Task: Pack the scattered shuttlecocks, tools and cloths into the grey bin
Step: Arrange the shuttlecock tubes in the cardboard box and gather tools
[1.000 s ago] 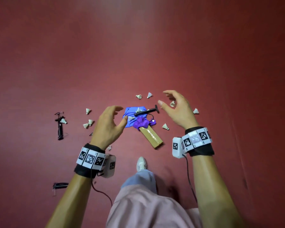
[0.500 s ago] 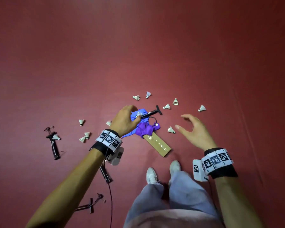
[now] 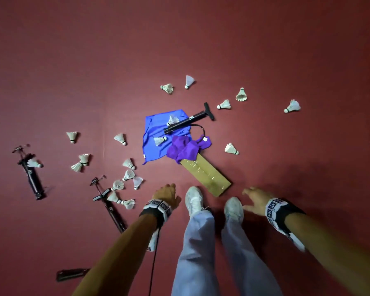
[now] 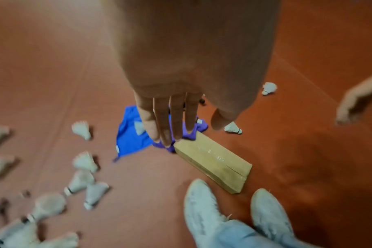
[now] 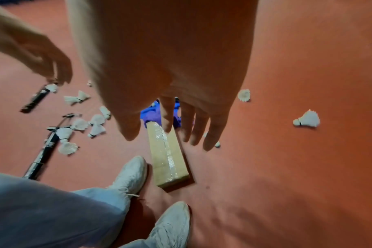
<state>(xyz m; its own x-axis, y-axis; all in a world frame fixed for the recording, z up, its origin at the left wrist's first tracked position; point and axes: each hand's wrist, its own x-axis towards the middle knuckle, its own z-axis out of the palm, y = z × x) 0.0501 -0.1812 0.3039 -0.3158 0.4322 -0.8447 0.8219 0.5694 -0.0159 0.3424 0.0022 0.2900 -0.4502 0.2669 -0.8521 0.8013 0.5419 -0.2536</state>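
A blue cloth [image 3: 158,133] lies on the red floor with a black hand pump [image 3: 188,121] and two shuttlecocks on it. A purple cloth [image 3: 186,149] is bunched over the far end of a long cardboard box [image 3: 207,178]. Several white shuttlecocks [image 3: 128,175] are scattered left and right of the cloths. My left hand [image 3: 167,194] hangs empty above the floor with straight fingers [image 4: 170,120]. My right hand [image 3: 254,199] is also empty, fingers [image 5: 198,127] spread. Both hands are well short of the cloths. No grey bin is in view.
Two more black pumps [image 3: 31,176] [image 3: 109,207] lie at the left, and a dark tool [image 3: 72,274] sits near my left forearm. My white shoes [image 3: 193,198] stand just before the box. Bare red floor stretches ahead.
I have risen and pulled back: the left hand has left the blue cloth and both hands now hang near my feet, so much more of the floor shows.
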